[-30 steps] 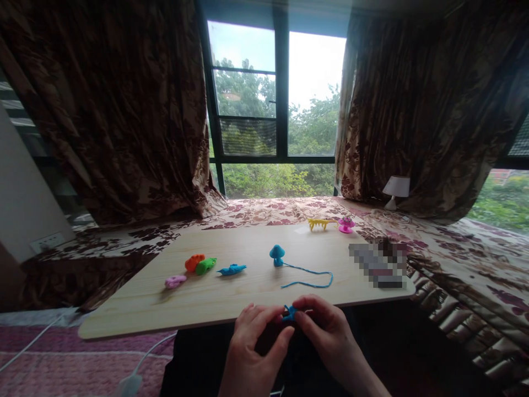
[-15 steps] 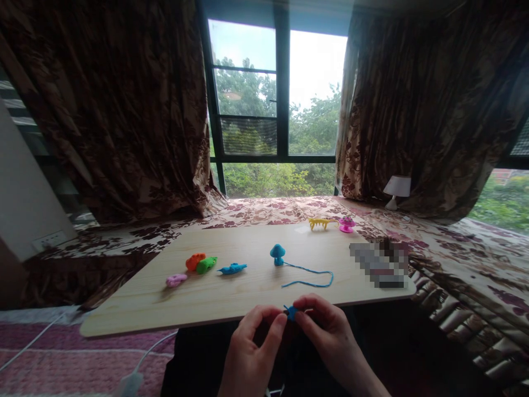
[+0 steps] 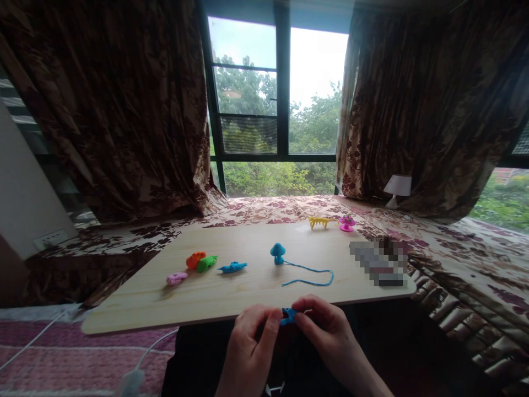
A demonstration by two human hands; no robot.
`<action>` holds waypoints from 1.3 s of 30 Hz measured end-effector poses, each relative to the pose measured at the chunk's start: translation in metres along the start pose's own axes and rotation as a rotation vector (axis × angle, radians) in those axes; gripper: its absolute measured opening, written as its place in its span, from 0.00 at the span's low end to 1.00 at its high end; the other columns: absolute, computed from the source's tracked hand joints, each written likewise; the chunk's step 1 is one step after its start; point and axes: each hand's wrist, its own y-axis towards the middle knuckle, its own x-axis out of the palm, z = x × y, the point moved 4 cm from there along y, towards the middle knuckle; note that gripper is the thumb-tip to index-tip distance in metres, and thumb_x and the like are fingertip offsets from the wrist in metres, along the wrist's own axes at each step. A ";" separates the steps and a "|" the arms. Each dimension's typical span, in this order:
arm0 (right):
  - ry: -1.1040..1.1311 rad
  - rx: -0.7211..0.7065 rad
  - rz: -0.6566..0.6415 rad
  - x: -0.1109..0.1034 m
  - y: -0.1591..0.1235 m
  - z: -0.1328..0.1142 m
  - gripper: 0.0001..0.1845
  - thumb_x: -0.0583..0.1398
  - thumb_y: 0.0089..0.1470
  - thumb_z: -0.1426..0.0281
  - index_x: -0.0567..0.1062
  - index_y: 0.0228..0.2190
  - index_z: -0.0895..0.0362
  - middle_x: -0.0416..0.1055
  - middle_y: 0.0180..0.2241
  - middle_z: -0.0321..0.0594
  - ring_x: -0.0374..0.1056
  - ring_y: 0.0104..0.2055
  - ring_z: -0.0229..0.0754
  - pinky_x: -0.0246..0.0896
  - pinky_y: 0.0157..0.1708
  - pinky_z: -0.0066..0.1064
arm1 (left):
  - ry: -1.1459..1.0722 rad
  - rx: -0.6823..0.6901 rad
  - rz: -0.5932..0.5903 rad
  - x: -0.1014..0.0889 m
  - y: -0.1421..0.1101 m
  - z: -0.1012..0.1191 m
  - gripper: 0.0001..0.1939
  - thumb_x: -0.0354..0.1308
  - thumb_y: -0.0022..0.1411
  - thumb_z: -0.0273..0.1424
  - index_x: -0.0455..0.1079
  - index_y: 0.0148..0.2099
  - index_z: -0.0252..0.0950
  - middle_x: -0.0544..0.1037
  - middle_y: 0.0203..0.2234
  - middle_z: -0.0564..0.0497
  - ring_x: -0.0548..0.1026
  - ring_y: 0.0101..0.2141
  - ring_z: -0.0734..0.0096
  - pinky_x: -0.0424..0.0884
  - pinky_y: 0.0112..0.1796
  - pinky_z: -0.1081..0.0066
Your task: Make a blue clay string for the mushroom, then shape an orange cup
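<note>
My left hand (image 3: 248,347) and my right hand (image 3: 330,339) meet just below the near edge of the light wooden table (image 3: 231,298). Between their fingertips both pinch a small blue toy piece (image 3: 288,316). A blue string (image 3: 309,275) lies on the table beyond my hands and runs up to a blue mushroom-shaped toy (image 3: 278,253). Whether the string reaches the piece in my fingers is hidden.
On the table's left lie a pink toy (image 3: 176,278), an orange toy (image 3: 194,259), a green toy (image 3: 205,264) and a blue fish-like toy (image 3: 232,267). A yellow toy (image 3: 320,222) and a pink toy (image 3: 346,223) sit at the far edge. A blurred object (image 3: 378,263) lies right.
My hands stay together at the table's edge. The left fingers have shifted their pinch on the small blue piece; the toys on the table have not moved.
</note>
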 end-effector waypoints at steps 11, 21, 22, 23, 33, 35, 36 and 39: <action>0.099 0.029 -0.105 0.000 0.002 -0.001 0.07 0.60 0.52 0.66 0.75 0.33 0.56 0.72 0.29 0.37 0.68 0.34 0.39 0.62 0.38 0.29 | 0.319 0.443 -0.013 -0.006 -0.001 0.011 0.16 0.53 0.57 0.26 0.66 0.47 0.46 0.72 0.36 0.54 0.69 0.41 0.72 0.51 0.55 0.56; 0.025 0.015 -0.104 -0.003 0.000 -0.002 0.06 0.62 0.49 0.68 0.75 0.30 0.57 0.70 0.27 0.36 0.65 0.31 0.37 0.61 0.34 0.27 | 0.251 0.419 -0.060 -0.011 0.001 0.013 0.12 0.54 0.57 0.28 0.68 0.43 0.47 0.73 0.33 0.58 0.69 0.39 0.74 0.45 0.57 0.57; 0.017 0.000 -0.103 -0.003 0.000 -0.003 0.06 0.62 0.49 0.68 0.75 0.30 0.57 0.70 0.27 0.36 0.65 0.31 0.37 0.61 0.34 0.26 | 0.199 0.357 -0.067 -0.012 0.001 0.012 0.11 0.54 0.57 0.29 0.68 0.43 0.47 0.73 0.34 0.57 0.69 0.40 0.74 0.47 0.56 0.59; 0.005 -0.021 -0.098 -0.003 0.000 -0.005 0.05 0.61 0.49 0.69 0.75 0.30 0.57 0.69 0.28 0.36 0.65 0.31 0.37 0.60 0.33 0.26 | 0.142 0.279 -0.074 -0.013 0.002 0.010 0.10 0.53 0.58 0.30 0.68 0.43 0.45 0.73 0.35 0.57 0.69 0.40 0.73 0.51 0.55 0.61; -0.224 -0.152 -0.067 0.003 -0.001 -0.015 0.03 0.60 0.49 0.74 0.73 0.30 0.58 0.68 0.28 0.37 0.65 0.31 0.38 0.61 0.33 0.27 | -0.163 -0.163 -0.216 -0.004 0.003 0.007 0.13 0.50 0.58 0.40 0.68 0.30 0.37 0.70 0.24 0.55 0.68 0.30 0.72 0.63 0.33 0.75; -0.240 -0.150 -0.075 0.004 -0.002 -0.016 0.03 0.60 0.48 0.75 0.73 0.29 0.58 0.68 0.28 0.37 0.65 0.31 0.38 0.61 0.33 0.27 | -0.180 -0.182 -0.217 -0.001 0.002 0.007 0.14 0.50 0.58 0.41 0.68 0.29 0.36 0.70 0.23 0.56 0.68 0.29 0.73 0.63 0.32 0.76; -0.242 -0.151 -0.080 0.005 -0.002 -0.017 0.02 0.60 0.48 0.75 0.73 0.29 0.58 0.68 0.28 0.37 0.65 0.31 0.38 0.61 0.33 0.27 | -0.192 -0.194 -0.215 0.000 0.002 0.006 0.14 0.50 0.58 0.40 0.68 0.29 0.36 0.70 0.23 0.56 0.67 0.28 0.73 0.63 0.32 0.76; -0.225 -0.142 -0.079 0.005 -0.001 -0.017 0.02 0.60 0.49 0.74 0.73 0.29 0.58 0.69 0.28 0.37 0.66 0.32 0.38 0.61 0.33 0.27 | -0.238 -0.231 -0.193 0.000 0.002 0.004 0.14 0.50 0.58 0.40 0.69 0.29 0.36 0.69 0.22 0.56 0.67 0.28 0.74 0.63 0.31 0.77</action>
